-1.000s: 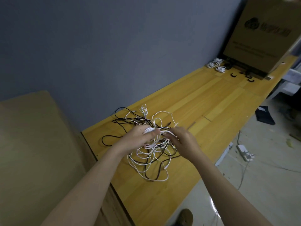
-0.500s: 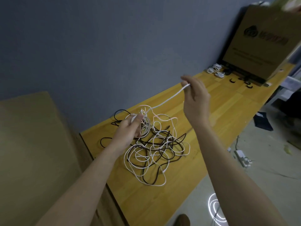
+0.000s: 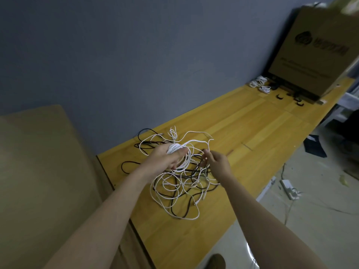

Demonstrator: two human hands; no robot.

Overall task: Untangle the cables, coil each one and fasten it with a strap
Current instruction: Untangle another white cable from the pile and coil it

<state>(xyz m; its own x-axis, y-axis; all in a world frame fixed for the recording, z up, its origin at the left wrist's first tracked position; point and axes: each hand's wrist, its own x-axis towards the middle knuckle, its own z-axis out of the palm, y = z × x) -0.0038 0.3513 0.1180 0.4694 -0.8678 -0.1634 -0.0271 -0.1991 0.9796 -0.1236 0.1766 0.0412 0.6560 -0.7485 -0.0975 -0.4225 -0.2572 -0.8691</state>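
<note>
Tangle of white and black cables [image 3: 180,183] heaped on the yellow wooden bench [image 3: 252,133], near its left end by the grey wall [image 3: 136,55]. Long bare stretch of wood to the right, up to a cardboard box [image 3: 318,51]. Left hand [image 3: 167,158] curled around a partly wound white coil [image 3: 174,148]. Right hand [image 3: 217,162] pinching a white strand just beside it.

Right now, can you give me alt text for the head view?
A left hand grips a partly wound white coil over a tangle of white and black cables on a wooden table, while the right hand pinches a white strand. A cardboard box stands at the far end.
</note>
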